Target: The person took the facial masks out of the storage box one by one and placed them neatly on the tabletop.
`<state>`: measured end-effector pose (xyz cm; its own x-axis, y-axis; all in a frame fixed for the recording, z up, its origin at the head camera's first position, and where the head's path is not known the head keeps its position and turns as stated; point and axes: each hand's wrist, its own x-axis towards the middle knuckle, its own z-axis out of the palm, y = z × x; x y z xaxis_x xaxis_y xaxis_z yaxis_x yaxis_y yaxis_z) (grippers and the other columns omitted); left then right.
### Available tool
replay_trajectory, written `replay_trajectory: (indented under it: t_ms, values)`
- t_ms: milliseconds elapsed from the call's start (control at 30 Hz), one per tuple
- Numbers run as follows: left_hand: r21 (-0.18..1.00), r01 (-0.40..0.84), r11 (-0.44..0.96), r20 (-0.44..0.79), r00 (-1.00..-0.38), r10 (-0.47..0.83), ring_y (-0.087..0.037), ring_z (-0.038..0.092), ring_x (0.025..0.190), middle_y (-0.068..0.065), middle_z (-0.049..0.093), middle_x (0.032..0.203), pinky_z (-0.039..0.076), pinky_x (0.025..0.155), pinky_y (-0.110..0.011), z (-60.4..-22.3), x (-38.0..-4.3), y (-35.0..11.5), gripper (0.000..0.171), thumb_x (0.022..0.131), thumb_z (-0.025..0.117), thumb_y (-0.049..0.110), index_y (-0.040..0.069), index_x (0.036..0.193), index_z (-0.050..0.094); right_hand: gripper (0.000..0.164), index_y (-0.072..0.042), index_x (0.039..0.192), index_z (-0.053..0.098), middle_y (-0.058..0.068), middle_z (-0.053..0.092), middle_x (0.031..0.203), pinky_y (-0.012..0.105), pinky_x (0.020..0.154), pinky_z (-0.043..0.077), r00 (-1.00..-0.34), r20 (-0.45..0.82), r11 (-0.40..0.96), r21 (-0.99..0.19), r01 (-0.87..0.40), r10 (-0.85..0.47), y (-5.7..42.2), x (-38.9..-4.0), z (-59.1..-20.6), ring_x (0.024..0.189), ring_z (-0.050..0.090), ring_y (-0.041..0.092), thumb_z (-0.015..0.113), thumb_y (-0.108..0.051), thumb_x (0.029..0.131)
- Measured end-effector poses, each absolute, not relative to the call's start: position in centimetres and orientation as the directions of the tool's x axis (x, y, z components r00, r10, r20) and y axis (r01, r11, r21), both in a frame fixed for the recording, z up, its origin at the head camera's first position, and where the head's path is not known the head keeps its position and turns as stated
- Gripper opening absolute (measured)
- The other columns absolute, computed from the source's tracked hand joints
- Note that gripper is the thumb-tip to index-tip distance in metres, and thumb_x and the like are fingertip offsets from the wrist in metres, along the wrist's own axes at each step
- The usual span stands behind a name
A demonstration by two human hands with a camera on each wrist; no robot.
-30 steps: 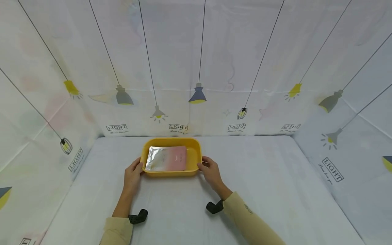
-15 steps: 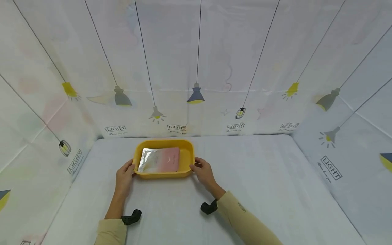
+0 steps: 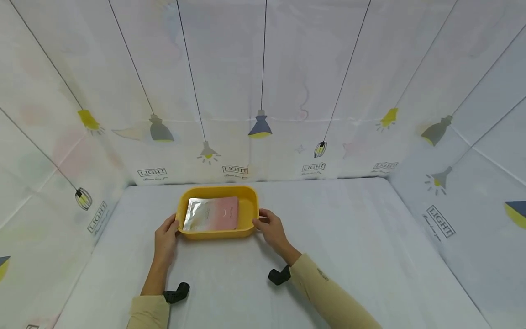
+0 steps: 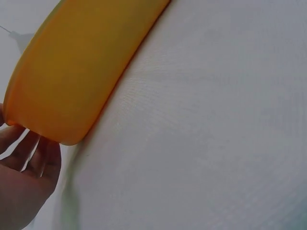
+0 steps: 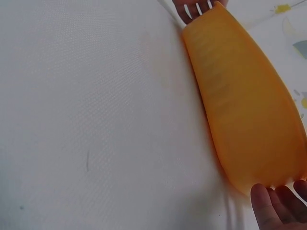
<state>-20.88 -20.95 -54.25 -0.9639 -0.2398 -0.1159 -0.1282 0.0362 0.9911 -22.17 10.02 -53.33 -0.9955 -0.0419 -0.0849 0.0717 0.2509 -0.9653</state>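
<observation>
Evidently the silver-and-pink packet [image 3: 211, 214] is loaded: it lies inside the yellow tray [image 3: 248, 212], toward its left side. Left hand [image 3: 165, 240] grips the tray's left end, right hand [image 3: 273, 231] the right end; tray between them, near the white table's [image 3: 328, 228] far edge. Letting go appears outstanding; base contact with table: cannot tell.

Across the table [image 3: 370, 246], room to pass runs from centre right to lower right of the frame, and through lower centre between the two black wrist mounts [image 3: 177, 293] [image 3: 279, 275]. The yellow tray [image 3: 248, 212] blocks left of centre, the left hand [image 3: 165, 240] and right hand [image 3: 272, 230] closing off its ends. The printed backdrop [image 3: 283, 151] bars the upper frame; inside the tray, a gap lies right of the packet [image 3: 211, 214].
</observation>
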Motion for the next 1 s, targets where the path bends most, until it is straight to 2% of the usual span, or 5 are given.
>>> replay_trajectory:
  t_ms: [300,633,833,1000]
  values:
    - [0.989,-0.147,0.023,-0.136,-0.954,-0.269,-0.015,0.046,0.125,-0.014,0.043,0.151,0.045,0.080,-0.003,-53.9,-20.5,-21.3,0.047,0.104,0.040,0.021,0.001,0.146,0.041,0.043,0.001,0.133,0.053,0.018,0.060,0.128,0.039,0.088,0.057,-0.989,-0.125,0.249,-0.963,0.101,-0.082,9.8,-22.8,-52.8,0.105,0.061,0.024,0.063,-0.017,0.095]
    - [0.989,-0.142,0.038,-0.126,-0.953,-0.276,-0.016,0.049,0.118,-0.016,0.045,0.149,0.046,0.078,-0.003,-54.0,-20.9,-20.5,0.046,0.105,0.040,0.021,0.001,0.146,0.042,0.036,0.001,0.122,0.062,0.013,0.067,0.109,0.031,0.080,0.058,-0.966,-0.248,0.397,-0.896,0.201,-0.071,11.4,-25.0,-50.7,0.091,0.064,0.023,0.063,-0.021,0.094]
    - [0.990,-0.137,0.043,-0.119,-0.952,-0.283,-0.020,0.049,0.121,-0.015,0.046,0.149,0.046,0.077,-0.003,-54.1,-21.0,-20.5,0.045,0.105,0.040,0.020,0.001,0.145,0.042,0.032,-0.002,0.118,0.064,0.011,0.069,0.104,0.030,0.077,0.057,-0.950,-0.286,0.541,-0.822,0.175,-0.127,12.2,-26.2,-49.1,0.092,0.064,0.024,0.063,-0.024,0.094]
    - [0.990,-0.138,0.030,-0.123,-0.949,-0.290,-0.014,0.051,0.117,-0.015,0.047,0.148,0.047,0.077,-0.004,-54.1,-20.9,-20.7,0.045,0.104,0.041,0.020,0.001,0.145,0.044,0.029,-0.002,0.115,0.065,0.013,0.070,0.102,0.030,0.077,0.058,-0.953,-0.273,0.527,-0.833,0.168,-0.129,12.5,-27.1,-47.5,0.088,0.065,0.023,0.061,-0.023,0.096]
